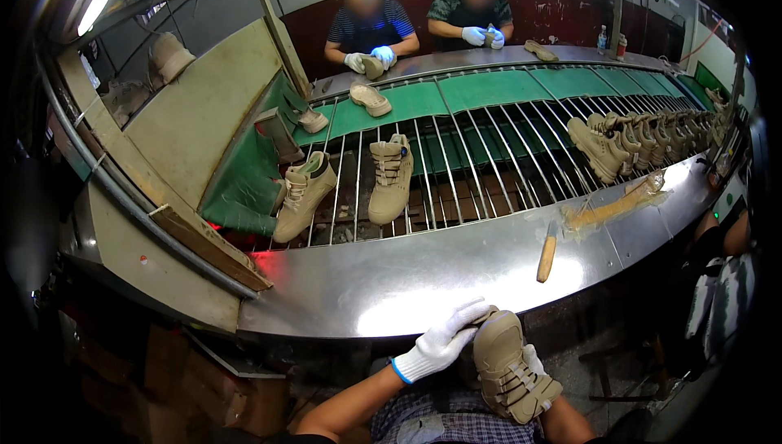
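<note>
I hold a tan lace-up boot point(509, 367) in my lap, below the steel counter edge. My left hand point(440, 342), in a white glove with a blue cuff, grips the boot's heel end from the left. My right hand point(533, 358), also gloved, is mostly hidden behind the boot and supports it from the right. Two more tan boots point(389, 177) point(301, 194) lie on the metal rod conveyor point(456, 191) ahead of me.
A wooden-handled tool point(546, 252) lies on the steel counter point(391, 281), beside a glue-smeared patch point(611, 208). A row of several boots point(643, 138) stands at the right. Two gloved people point(371, 28) point(472, 16) work shoes across the belt. Another person's arm point(725, 236) is at the right.
</note>
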Demonstrator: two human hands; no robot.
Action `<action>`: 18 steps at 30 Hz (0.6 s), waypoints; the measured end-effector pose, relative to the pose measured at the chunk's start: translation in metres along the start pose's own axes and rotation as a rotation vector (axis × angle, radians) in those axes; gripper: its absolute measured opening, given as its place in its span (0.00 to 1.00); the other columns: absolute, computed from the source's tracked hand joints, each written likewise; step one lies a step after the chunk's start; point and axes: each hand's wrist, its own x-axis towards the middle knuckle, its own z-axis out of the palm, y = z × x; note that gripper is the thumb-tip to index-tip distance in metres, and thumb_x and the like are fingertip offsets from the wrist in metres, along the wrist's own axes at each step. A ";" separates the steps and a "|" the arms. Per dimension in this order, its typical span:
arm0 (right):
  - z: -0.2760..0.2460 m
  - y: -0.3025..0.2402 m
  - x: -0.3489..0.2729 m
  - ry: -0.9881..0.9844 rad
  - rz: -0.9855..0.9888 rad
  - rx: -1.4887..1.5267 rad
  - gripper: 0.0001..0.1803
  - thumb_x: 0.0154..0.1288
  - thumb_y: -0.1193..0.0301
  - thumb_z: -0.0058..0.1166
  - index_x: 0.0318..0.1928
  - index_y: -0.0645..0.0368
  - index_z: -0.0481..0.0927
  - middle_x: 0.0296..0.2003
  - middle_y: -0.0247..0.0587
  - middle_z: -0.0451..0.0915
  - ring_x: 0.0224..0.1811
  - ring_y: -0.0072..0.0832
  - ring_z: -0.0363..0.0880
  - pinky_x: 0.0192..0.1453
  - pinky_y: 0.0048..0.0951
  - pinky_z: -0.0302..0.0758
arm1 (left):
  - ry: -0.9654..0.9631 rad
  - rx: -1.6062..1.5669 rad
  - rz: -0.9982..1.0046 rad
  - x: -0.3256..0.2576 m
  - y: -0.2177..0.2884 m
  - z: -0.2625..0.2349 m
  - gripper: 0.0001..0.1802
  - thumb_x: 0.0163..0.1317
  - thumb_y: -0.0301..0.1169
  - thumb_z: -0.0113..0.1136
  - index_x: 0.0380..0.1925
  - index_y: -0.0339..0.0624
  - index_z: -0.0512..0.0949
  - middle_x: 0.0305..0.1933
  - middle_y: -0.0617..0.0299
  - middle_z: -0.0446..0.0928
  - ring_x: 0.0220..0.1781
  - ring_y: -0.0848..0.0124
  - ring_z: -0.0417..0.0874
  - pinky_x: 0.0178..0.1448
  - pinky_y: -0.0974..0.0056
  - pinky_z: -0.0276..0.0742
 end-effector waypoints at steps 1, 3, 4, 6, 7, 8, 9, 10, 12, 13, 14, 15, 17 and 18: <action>-0.002 -0.001 0.002 0.000 0.008 -0.001 0.48 0.71 0.39 0.62 0.76 0.62 0.67 0.66 0.55 0.79 0.62 0.46 0.84 0.67 0.49 0.84 | -0.009 0.022 0.023 -0.002 -0.001 -0.001 0.27 0.79 0.21 0.52 0.76 0.33 0.67 0.76 0.47 0.72 0.78 0.58 0.72 0.82 0.58 0.67; -0.005 -0.001 0.004 0.003 0.016 -0.001 0.48 0.71 0.39 0.62 0.75 0.63 0.68 0.66 0.54 0.80 0.62 0.45 0.84 0.67 0.48 0.84 | -0.001 -0.055 -0.008 -0.005 0.002 -0.001 0.27 0.80 0.21 0.51 0.76 0.33 0.67 0.77 0.48 0.71 0.79 0.60 0.72 0.82 0.58 0.67; -0.005 -0.001 0.005 0.004 0.015 -0.005 0.47 0.71 0.39 0.62 0.75 0.63 0.68 0.66 0.54 0.80 0.62 0.45 0.84 0.67 0.48 0.84 | 0.002 -0.092 -0.018 -0.005 0.003 -0.002 0.26 0.80 0.21 0.50 0.76 0.33 0.67 0.77 0.48 0.71 0.79 0.60 0.72 0.82 0.59 0.67; -0.006 0.000 0.006 0.012 0.015 -0.016 0.47 0.72 0.39 0.62 0.74 0.63 0.69 0.65 0.53 0.80 0.61 0.44 0.85 0.66 0.47 0.84 | 0.020 -0.228 -0.099 -0.008 -0.002 0.001 0.26 0.81 0.22 0.48 0.77 0.33 0.66 0.77 0.49 0.71 0.78 0.62 0.72 0.81 0.59 0.67; -0.007 0.001 0.007 0.014 0.012 -0.031 0.46 0.72 0.39 0.62 0.74 0.63 0.69 0.65 0.53 0.81 0.61 0.43 0.85 0.66 0.47 0.85 | 0.028 -0.295 -0.141 -0.008 -0.002 0.002 0.26 0.82 0.22 0.47 0.77 0.33 0.66 0.77 0.50 0.71 0.78 0.63 0.72 0.81 0.60 0.68; -0.008 0.002 0.008 0.020 0.005 -0.045 0.46 0.72 0.40 0.62 0.74 0.63 0.70 0.65 0.52 0.81 0.61 0.43 0.85 0.66 0.47 0.85 | 0.031 -0.277 -0.122 -0.008 -0.001 0.001 0.26 0.82 0.23 0.47 0.77 0.33 0.66 0.76 0.50 0.72 0.78 0.63 0.72 0.81 0.60 0.68; -0.008 0.002 0.009 0.022 0.000 -0.054 0.45 0.72 0.40 0.62 0.74 0.63 0.70 0.64 0.52 0.81 0.61 0.43 0.85 0.66 0.47 0.85 | 0.034 -0.259 -0.102 -0.007 0.002 0.001 0.26 0.83 0.23 0.46 0.78 0.33 0.65 0.76 0.51 0.72 0.77 0.64 0.72 0.81 0.61 0.68; -0.010 0.003 0.009 0.029 -0.006 -0.064 0.45 0.73 0.40 0.61 0.73 0.63 0.70 0.64 0.52 0.81 0.60 0.42 0.85 0.65 0.46 0.85 | 0.036 -0.243 -0.087 -0.008 0.005 0.000 0.26 0.83 0.24 0.45 0.78 0.33 0.65 0.76 0.51 0.72 0.77 0.65 0.73 0.80 0.61 0.68; -0.013 0.005 0.011 0.037 -0.014 -0.086 0.44 0.73 0.41 0.61 0.73 0.63 0.71 0.63 0.51 0.82 0.60 0.42 0.86 0.65 0.46 0.86 | 0.024 -0.309 -0.139 -0.007 0.009 -0.004 0.26 0.83 0.24 0.45 0.78 0.33 0.65 0.76 0.51 0.73 0.76 0.65 0.73 0.80 0.62 0.69; -0.015 0.005 0.011 0.038 -0.016 -0.094 0.43 0.74 0.41 0.61 0.73 0.63 0.71 0.63 0.51 0.82 0.60 0.41 0.86 0.64 0.46 0.86 | 0.016 -0.344 -0.169 -0.008 0.010 -0.005 0.26 0.83 0.24 0.45 0.78 0.33 0.64 0.75 0.51 0.73 0.76 0.66 0.73 0.80 0.62 0.69; -0.017 0.006 0.010 0.040 -0.017 -0.106 0.43 0.74 0.41 0.61 0.72 0.63 0.71 0.63 0.51 0.82 0.60 0.41 0.86 0.64 0.46 0.86 | 0.020 -0.355 -0.178 -0.009 0.009 -0.005 0.26 0.83 0.24 0.44 0.78 0.33 0.65 0.75 0.51 0.74 0.76 0.66 0.74 0.79 0.62 0.69; -0.019 0.008 0.011 0.041 -0.019 -0.116 0.42 0.74 0.42 0.61 0.72 0.63 0.71 0.62 0.50 0.82 0.59 0.41 0.86 0.64 0.45 0.86 | 0.024 -0.365 -0.188 -0.010 0.008 -0.005 0.26 0.83 0.24 0.44 0.78 0.33 0.65 0.75 0.51 0.74 0.76 0.66 0.74 0.79 0.62 0.69; -0.025 0.010 0.010 0.045 -0.022 -0.136 0.41 0.75 0.42 0.60 0.72 0.64 0.72 0.62 0.50 0.83 0.59 0.40 0.86 0.63 0.45 0.86 | 0.029 -0.391 -0.201 -0.011 0.008 -0.004 0.26 0.83 0.24 0.44 0.78 0.32 0.65 0.74 0.51 0.75 0.75 0.66 0.74 0.79 0.62 0.69; -0.028 0.011 0.010 0.045 -0.028 -0.145 0.41 0.75 0.42 0.60 0.71 0.64 0.72 0.62 0.49 0.83 0.59 0.39 0.86 0.63 0.45 0.87 | 0.032 -0.402 -0.207 -0.010 0.009 -0.004 0.26 0.83 0.24 0.44 0.78 0.32 0.65 0.74 0.51 0.75 0.75 0.66 0.74 0.79 0.62 0.69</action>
